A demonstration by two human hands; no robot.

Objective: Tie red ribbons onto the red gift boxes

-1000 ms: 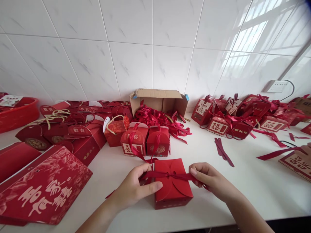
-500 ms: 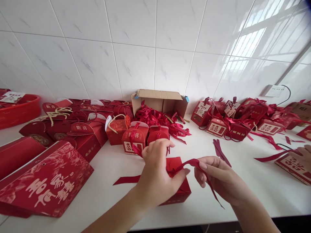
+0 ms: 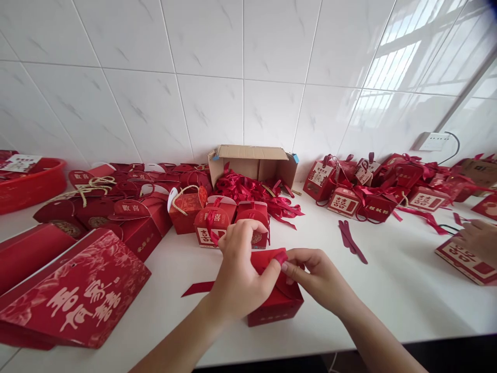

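A small red gift box (image 3: 275, 310) stands on the white table in front of me, its top folded shut. Over its top, a dark red ribbon (image 3: 281, 257) makes a small loop. My right hand (image 3: 324, 282) pinches this ribbon between thumb and fingers at the box's upper right. Curled over the box's left side, my left hand (image 3: 243, 277) has its thumb at the loop and appears to grip the ribbon; its other fingertips are partly hidden. One flat ribbon tail (image 3: 196, 288) sticks out leftward from behind my left hand.
An open cardboard box (image 3: 252, 152) spills red ribbons by the wall. Red gift boxes (image 3: 142, 228) and a red basin (image 3: 42, 181) fill the left; more tied boxes (image 3: 345, 202) sit right. Purple strips (image 3: 352, 242) lie nearby. Another person's hand (image 3: 479, 238) rests on a box at far right.
My right hand has moved left to the box top, bringing the ribbon's free end into a loop by my left thumb. The other person's hand no longer shows a ribbon trailing from it.
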